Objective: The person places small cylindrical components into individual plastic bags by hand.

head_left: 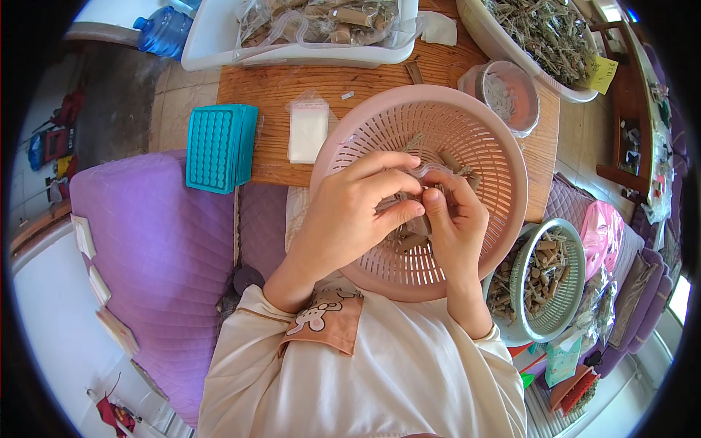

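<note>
Both my hands are close together over a pink slotted plastic basket [504, 219]. My left hand [355, 197] is curled, its thumb and fingertips bent toward the right hand; what they grip is hidden. My right hand [456, 223] pinches thumb against forefinger on something tiny and pale, too small to name. A curved strip of clear plastic [431, 168] shows by the fingertips. Below them in the basket lie several short brown cylindrical pieces [412, 241] and some dry greenish sprigs [415, 141]. My hands hide part of the contents.
On the wooden table [274, 84] are a stack of teal trays [219, 148], small clear bags [309, 131], a tub of small white pieces [504, 95] and a white bin of bagged brown pieces [292, 55]. A basin of dried sprigs [540, 36] stands far right, a green basket [577, 292] nearer.
</note>
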Motion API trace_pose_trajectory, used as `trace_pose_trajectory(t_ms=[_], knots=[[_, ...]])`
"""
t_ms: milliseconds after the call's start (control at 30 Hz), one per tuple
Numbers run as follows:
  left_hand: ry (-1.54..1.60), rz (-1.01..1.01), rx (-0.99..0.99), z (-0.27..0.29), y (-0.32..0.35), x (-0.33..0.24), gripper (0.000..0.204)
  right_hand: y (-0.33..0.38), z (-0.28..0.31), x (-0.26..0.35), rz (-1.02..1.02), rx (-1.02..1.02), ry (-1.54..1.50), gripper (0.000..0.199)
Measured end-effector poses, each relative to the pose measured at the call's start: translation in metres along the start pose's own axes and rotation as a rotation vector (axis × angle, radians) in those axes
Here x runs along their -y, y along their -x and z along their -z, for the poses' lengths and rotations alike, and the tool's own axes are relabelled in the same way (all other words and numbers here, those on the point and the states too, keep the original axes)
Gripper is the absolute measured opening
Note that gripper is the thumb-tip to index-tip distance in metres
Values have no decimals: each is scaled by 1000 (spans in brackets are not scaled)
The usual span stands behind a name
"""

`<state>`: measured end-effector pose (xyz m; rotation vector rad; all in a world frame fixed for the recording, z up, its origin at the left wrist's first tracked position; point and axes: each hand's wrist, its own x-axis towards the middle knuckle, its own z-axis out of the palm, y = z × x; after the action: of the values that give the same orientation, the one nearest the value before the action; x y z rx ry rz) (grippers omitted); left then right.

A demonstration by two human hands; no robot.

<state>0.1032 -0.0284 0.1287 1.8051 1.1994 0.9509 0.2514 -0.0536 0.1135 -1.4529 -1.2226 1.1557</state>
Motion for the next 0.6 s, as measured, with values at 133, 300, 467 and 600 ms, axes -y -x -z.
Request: trace_pose_trajectory(t_ms=[133,300,467,600], knots=[[0,29,-91,1,0,-8,18,0,1,2,-32,38,65,17],[-66,-20,-87,0,1,-6,19,1,-1,4,-89,41,-11,17],[-126,-43,-57,2,3,-5,20,2,1,5,-101,61,-89,19],[-91,-18,-29,2,4,-5,22,2,2,5,-78,58,-108,21]])
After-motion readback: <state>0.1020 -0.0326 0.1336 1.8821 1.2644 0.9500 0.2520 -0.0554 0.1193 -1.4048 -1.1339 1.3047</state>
